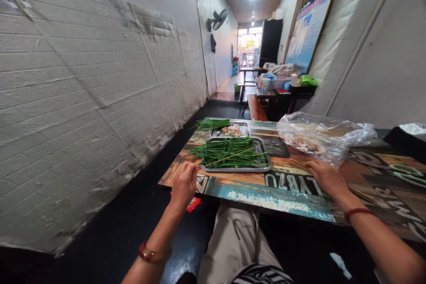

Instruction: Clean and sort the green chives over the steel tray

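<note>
My left hand (185,183) is closed over the table's left front edge, and whatever its fingers hold is hidden. Just beyond it, long green chives (229,153) fill a metal tray (239,169), with one thin bamboo skewer lying across them. My right hand (325,178) is curled down onto thin bamboo skewers (297,165) on the tabletop, its fingertips closed at them. Behind the right hand lies a clear plastic bag (336,131) with pale pieces inside. A second metal tray (246,129), farther back, bears more chives (213,123) and small pale-brown pieces (232,130).
Green-handled scissors (404,171) lie on the patterned table (246,191) at right, near a black box (404,140). A brick wall (100,97) runs along the left. Ahead stand a wooden bench (256,107) and a cluttered table (274,93).
</note>
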{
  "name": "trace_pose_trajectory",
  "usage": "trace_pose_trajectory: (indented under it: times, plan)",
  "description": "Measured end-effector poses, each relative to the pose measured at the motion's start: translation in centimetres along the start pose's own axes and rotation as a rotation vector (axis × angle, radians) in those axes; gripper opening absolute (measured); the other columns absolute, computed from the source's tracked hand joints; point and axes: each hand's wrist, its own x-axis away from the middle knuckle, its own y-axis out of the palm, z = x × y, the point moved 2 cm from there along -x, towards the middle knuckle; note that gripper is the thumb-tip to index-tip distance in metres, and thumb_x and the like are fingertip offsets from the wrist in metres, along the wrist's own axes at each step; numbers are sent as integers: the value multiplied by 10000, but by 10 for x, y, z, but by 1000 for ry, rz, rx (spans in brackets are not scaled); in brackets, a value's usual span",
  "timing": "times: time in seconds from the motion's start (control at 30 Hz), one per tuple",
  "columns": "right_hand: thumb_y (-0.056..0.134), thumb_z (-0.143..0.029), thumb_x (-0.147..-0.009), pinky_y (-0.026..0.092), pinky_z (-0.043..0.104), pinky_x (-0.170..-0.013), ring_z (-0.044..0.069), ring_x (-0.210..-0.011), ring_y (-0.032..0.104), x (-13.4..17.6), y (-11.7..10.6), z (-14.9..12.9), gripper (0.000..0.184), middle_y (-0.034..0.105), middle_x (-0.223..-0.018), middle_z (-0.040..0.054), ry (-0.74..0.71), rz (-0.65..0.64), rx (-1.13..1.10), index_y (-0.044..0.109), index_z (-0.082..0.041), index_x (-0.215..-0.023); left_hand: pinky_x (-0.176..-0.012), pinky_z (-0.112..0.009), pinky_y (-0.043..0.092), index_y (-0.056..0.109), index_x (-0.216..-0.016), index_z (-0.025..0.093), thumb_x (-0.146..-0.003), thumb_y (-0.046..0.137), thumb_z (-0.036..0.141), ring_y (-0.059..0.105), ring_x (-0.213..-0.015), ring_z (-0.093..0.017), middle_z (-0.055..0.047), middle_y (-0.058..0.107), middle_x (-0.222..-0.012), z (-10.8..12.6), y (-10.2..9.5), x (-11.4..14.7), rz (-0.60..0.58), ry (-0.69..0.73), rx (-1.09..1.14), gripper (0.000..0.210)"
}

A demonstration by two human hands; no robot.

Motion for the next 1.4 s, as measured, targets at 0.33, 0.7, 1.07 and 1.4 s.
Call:
trace_pose_trajectory:
  times: [0.33, 0.7, 1.07, 1.4]
  plan:
    - [504, -283, -953, 492, 402, -914, 249, -1062, 616, -50, -77, -148, 317, 669, -1141, 126, -354, 99, -375, 570, -156, -1235, -702, -284, 409, 476, -768, 186, -972, 333, 193, 488, -754, -160, -44, 534, -816, 79, 32, -18, -352, 150, 218, 249]
    - [445, -217, -937, 541, 340, -776, 200, -845, 696, -26, -32, -218, 276, 741, -958, 55, -167, -198, -979, 658, -225, -1112, -600, -219, 378, 529, -770, 165, -911, 478, 273, 488, -667, -114, 1, 547, -722, 90, 46, -27, -623, -34, 659, 185]
    - [649, -428, -750, 271, 154, -350, 60, -423, 417, -100, 26, -134, 324, 482, -615, -81, 803, 3, -1544, 537, -198, -949, -734, -273, 453, 633, -851, 164, -882, 521, 176, 567, -781, -152, -39, 610, -832, 74, 122, -89, -476, 5, 365, 117]
    - [667, -408, -783, 314, 184, -378, 64, -430, 423, -97, 56, -120, 296, 498, -624, -68, 790, -12, -1518, 589, -192, -970, -801, -355, 445, 669, -958, 196, -785, 706, 283, 539, -954, -237, -78, 619, -994, 81, 162, -123, -735, 341, -21, 197]
